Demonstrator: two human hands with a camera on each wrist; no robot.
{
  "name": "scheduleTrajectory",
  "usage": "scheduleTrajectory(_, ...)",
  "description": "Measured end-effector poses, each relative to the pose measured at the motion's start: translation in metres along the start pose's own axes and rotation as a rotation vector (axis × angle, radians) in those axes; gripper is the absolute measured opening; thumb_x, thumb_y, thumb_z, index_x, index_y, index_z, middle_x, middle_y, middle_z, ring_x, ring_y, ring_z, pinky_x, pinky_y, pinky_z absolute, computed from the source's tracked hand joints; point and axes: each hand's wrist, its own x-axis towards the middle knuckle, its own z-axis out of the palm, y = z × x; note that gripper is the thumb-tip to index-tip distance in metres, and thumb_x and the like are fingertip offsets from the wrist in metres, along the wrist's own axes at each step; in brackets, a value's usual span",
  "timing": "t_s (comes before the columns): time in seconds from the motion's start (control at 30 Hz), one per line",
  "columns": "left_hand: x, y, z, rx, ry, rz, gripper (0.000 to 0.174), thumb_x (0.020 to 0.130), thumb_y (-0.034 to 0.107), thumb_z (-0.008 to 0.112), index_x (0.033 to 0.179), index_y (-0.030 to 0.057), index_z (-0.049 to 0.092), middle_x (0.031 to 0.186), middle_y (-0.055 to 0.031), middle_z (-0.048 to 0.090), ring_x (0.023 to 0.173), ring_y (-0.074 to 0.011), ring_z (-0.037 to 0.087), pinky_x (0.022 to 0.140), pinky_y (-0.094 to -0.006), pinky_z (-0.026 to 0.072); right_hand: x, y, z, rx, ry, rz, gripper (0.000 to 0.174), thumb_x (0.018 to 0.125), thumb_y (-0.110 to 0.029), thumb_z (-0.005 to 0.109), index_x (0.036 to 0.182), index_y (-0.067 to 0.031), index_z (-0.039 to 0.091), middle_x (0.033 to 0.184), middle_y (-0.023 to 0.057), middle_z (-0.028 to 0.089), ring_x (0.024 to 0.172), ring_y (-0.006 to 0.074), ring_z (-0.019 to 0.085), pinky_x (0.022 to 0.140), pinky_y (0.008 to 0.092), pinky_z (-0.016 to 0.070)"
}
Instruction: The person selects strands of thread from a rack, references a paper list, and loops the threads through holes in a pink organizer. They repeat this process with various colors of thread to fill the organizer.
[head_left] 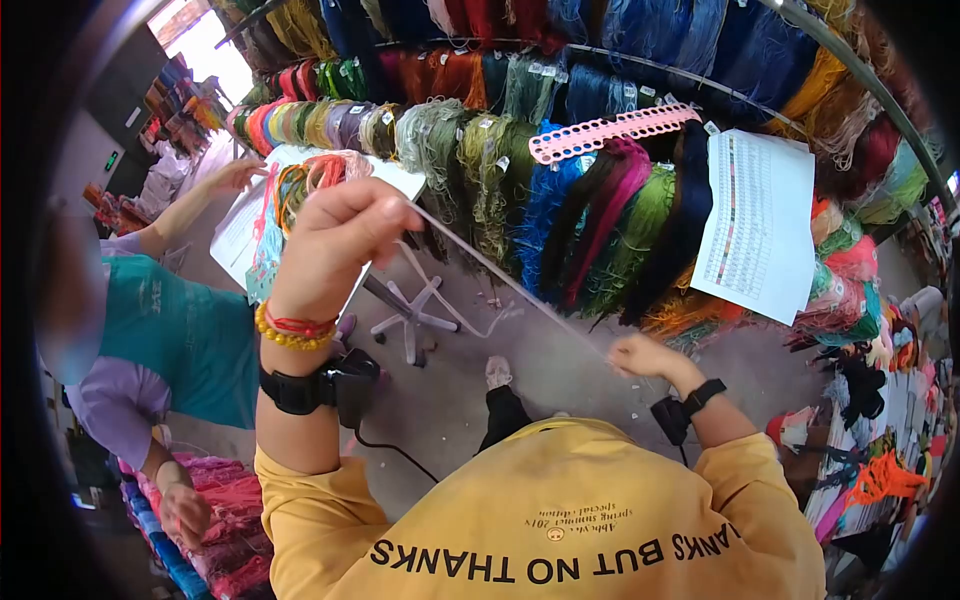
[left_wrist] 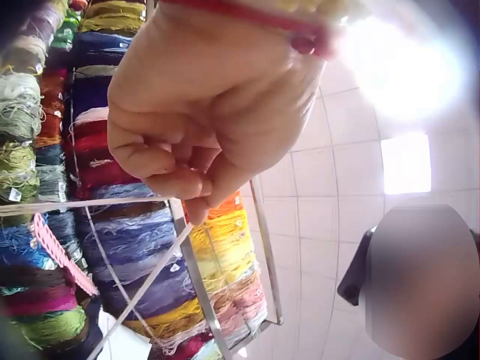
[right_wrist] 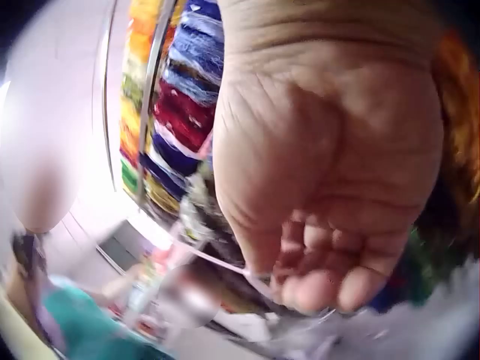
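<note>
A pale thin strand of thread (head_left: 505,275) runs taut between my two hands. My left hand (head_left: 340,240), raised at the left, pinches one end between thumb and fingertips; in the left wrist view the thread (left_wrist: 146,279) slants down from the fingertips. A loose tail (head_left: 455,320) dangles below that hand. Lower and to the right, my right hand (head_left: 640,357) grips the other part with curled fingers. The right wrist view shows the thread (right_wrist: 214,259) reaching its thumb and fingertips. Beyond the hands, a pink holed strip (head_left: 610,133) lies across hanging skeins.
Racks of coloured skeins (head_left: 480,150) stand ahead. A printed chart (head_left: 755,225) hangs over skeins at the right. Another person in a teal apron (head_left: 185,335) stands at the left, one hand by a paper with threads. A wheeled chair base (head_left: 410,320) stands on the floor.
</note>
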Motion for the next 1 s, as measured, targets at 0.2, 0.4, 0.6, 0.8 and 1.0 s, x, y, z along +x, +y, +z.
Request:
scheduleTrajectory(0.2, 0.020, -0.028, 0.035, 0.561, -0.080, 0.067, 0.014, 0.085, 0.014, 0.058, 0.084, 0.0008, 0.062, 0.062, -0.0003, 0.053, 0.054, -0.0085, 0.047, 0.050, -0.0214, 0.0371, -0.050, -0.069, -0.054, -0.747, 0.380, 0.195, 0.024, 0.078, -0.022, 0.053, 0.094, -0.0041, 0.059, 0.091, 0.0161, 0.060, 0.082, 0.0337, 0.060, 0.068, 0.0445, 0.0478)
scheduleTrajectory(0.4, 0.047, -0.047, 0.075, 0.802, -0.280, 0.268, 0.011, 0.077, 0.011, 0.062, 0.082, 0.0013, 0.062, 0.073, -0.0128, 0.058, 0.064, -0.0265, 0.057, 0.057, -0.0316, 0.0447, -0.029, -0.199, -0.078, 0.535, 0.485, -0.543, 0.052, 0.074, 0.003, 0.052, 0.124, -0.0083, 0.038, 0.114, 0.0117, 0.051, 0.068, 0.0088, 0.058, 0.062, 0.0255, 0.0475)
scheduleTrajectory(0.6, 0.079, -0.058, 0.072, 0.769, -0.267, 0.286, 0.011, 0.076, 0.014, 0.063, 0.079, 0.0027, 0.062, 0.073, -0.0131, 0.058, 0.068, -0.0295, 0.057, 0.059, -0.0333, 0.0450, 0.039, -0.197, -0.067, 0.913, 0.174, -0.509, 0.063, 0.072, 0.004, 0.050, 0.129, -0.0075, 0.028, 0.098, 0.0080, 0.052, 0.066, 0.0135, 0.057, 0.058, 0.0250, 0.0470)
scheduleTrajectory(0.8, 0.102, -0.099, 0.045, 0.593, -0.165, 0.154, 0.019, 0.082, 0.018, 0.061, 0.078, 0.0003, 0.060, 0.066, -0.0049, 0.054, 0.057, -0.0150, 0.051, 0.054, -0.0268, 0.0408, 0.053, -0.197, -0.087, 0.149, 0.839, -0.555, 0.014, 0.078, -0.006, 0.060, 0.091, -0.0024, 0.059, 0.076, 0.0084, 0.053, 0.058, 0.0152, 0.054, 0.053, 0.0265, 0.0434)
scheduleTrajectory(1.0, 0.136, -0.145, 0.035, -0.086, -0.166, -0.265, 0.017, 0.087, 0.020, 0.056, 0.086, 0.0037, 0.061, 0.075, 0.0004, 0.058, 0.059, -0.0066, 0.050, 0.052, -0.0193, 0.0386, 0.076, -0.194, -0.119, 0.065, 0.953, -0.580, 0.008, 0.078, -0.006, 0.060, 0.085, -0.0027, 0.060, 0.073, 0.0081, 0.052, 0.057, 0.0164, 0.053, 0.052, 0.0270, 0.0418)
